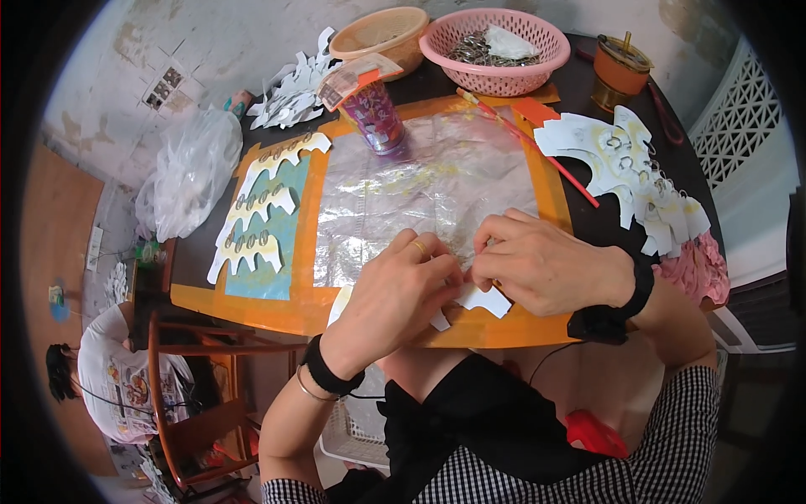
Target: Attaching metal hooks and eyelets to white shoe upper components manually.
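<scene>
Low over the table's near edge, my left hand (401,287), with a ring on one finger, has its fingers curled over a scalloped white card (485,301). My right hand (544,267) is beside it, thumb and fingertips pinched together at the card's upper edge. Whatever sits between those fingertips is hidden. Parts of the card stick out below and on both sides of my hands. Left of them, several similar cards (248,254) with metal rings across them lie in rows on a blue sheet (262,286).
Plastic film (428,185), yellow-smeared, covers the table middle. Beyond stand a purple cup (376,122), a pink basket (495,82) of metal pieces and a peach basket (382,38). A red stick (554,160), ringed cards (625,164) and an orange pot (621,71) are right. Someone (134,378) sits left.
</scene>
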A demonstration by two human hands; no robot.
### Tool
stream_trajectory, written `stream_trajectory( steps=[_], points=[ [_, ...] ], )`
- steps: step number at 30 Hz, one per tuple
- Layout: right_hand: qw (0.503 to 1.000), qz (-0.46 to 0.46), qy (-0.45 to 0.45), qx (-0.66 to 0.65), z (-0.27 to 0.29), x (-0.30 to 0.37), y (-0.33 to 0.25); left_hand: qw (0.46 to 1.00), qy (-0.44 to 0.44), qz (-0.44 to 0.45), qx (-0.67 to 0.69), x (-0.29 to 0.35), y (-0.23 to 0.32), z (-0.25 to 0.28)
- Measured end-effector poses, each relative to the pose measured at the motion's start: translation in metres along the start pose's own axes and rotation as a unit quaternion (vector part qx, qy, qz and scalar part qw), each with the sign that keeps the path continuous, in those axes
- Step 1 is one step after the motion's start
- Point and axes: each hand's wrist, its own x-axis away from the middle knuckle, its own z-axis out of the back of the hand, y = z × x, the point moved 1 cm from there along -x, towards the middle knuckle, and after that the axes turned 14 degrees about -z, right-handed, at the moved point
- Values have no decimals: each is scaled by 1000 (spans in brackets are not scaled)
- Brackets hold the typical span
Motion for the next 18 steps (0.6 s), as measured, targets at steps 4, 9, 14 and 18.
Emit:
stream_trajectory(
  steps=[4,9,14,18],
  points=[
    [1000,1,3,9,0,0,0,999,-7,22,27,2,2,1],
    [1000,-18,15,3,-4,2,3,1000,5,-3,24,1,3,-5],
    [999,-28,13,9,0,2,0,998,14,-10,-56,8,10,-10],
    [999,2,-4,45,-3,3,-1,998,36,12,-52,18,10,-12]
  ],
)
